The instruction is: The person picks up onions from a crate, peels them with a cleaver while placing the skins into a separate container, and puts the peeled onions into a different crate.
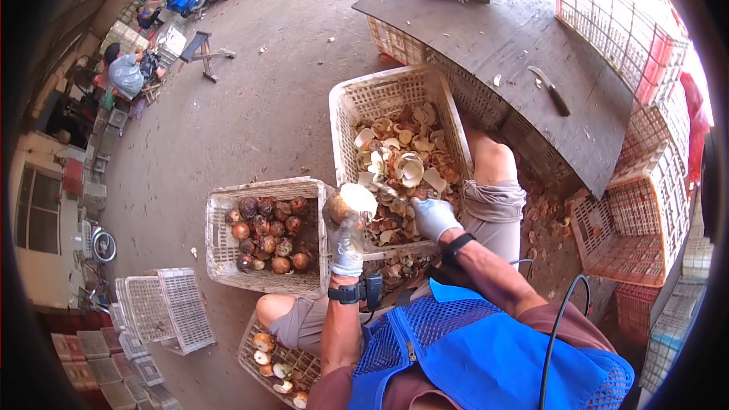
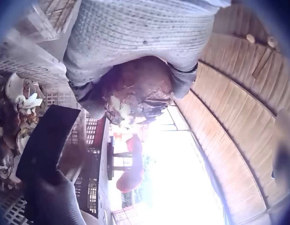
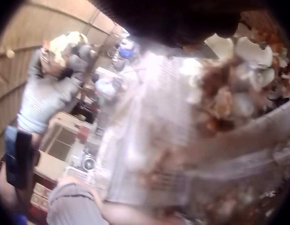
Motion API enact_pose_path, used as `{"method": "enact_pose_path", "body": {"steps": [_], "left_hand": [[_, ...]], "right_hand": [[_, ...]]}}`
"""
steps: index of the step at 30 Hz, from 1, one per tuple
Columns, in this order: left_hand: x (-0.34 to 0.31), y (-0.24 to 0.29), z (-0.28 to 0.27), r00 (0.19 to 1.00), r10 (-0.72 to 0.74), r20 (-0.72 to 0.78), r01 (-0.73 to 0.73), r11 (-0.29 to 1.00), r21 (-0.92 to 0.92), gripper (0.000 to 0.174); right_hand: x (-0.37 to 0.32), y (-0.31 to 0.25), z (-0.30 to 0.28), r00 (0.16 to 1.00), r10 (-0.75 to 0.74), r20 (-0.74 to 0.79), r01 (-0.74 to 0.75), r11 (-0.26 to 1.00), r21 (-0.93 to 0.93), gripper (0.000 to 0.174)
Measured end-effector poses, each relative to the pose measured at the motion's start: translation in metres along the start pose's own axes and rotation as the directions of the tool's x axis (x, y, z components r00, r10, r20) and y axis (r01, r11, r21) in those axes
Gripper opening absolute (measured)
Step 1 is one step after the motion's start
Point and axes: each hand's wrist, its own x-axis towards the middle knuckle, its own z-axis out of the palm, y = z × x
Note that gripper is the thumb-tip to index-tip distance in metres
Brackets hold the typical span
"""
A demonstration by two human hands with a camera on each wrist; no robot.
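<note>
In the head view, my gloved left hand holds up a round brown-skinned bulb with a white cut face. The left wrist view shows its ragged brown skin between the gloved fingers. My gloved right hand is a little to the right, over the peelings crate. It grips a tool with a broad dark blade, blurred in the head view. Below both hands, white and brown peelings fill much of the crate. Whole bulbs lie in the crate to the left.
A third crate with partly white bulbs stands by the left leg. At right, a knife lies on a dark tabletop. Crates stack beyond it. Several people sit far left, near a small stool.
</note>
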Motion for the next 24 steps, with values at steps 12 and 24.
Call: {"method": "enact_pose_path", "body": {"steps": [12,24], "left_hand": [[0.008,0.038,0.005,0.884,-0.199,0.423,-0.075,0.832,0.549,0.077],[-0.03,0.031,0.017,0.939,-0.297,0.174,0.222,0.909,0.354,0.078]], "right_hand": [[-0.002,-0.025,-0.025,0.955,-0.015,0.298,-0.296,-0.175,0.939,0.032],[-0.017,-0.042,-0.04,0.984,0.146,-0.104,0.108,-0.02,0.994,0.034]]}}
